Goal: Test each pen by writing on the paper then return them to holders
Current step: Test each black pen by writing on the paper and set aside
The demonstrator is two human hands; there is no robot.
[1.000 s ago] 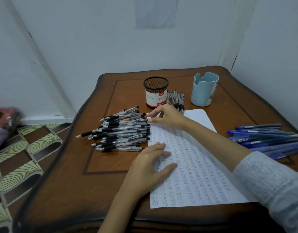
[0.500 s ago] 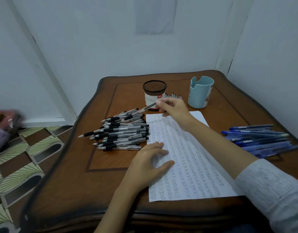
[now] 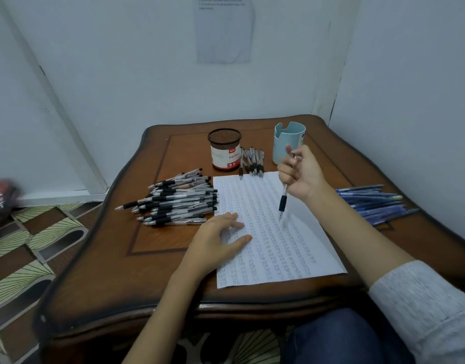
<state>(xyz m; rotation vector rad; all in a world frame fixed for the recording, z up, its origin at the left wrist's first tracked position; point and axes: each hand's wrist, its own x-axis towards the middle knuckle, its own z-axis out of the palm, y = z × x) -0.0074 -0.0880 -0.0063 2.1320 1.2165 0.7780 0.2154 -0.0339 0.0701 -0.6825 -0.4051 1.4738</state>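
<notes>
Right grip, fingers curled round black pen, has moved from pen pile to over paper, tip down. Left grip stays flat on paper, fingers relaxed.

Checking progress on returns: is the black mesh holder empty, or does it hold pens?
Empty, as far as shows: no pen rises above the rim of the black mesh holder; a few black pens lie beside it.

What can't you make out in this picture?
Head view:
Writing on the paper: too small to read.
Whether the pen in the right hand touches the paper: tip blurred.
Insides of the mesh holder and blue holder: mostly hidden by their walls.
The wall notice: cut off by the top edge.
</notes>
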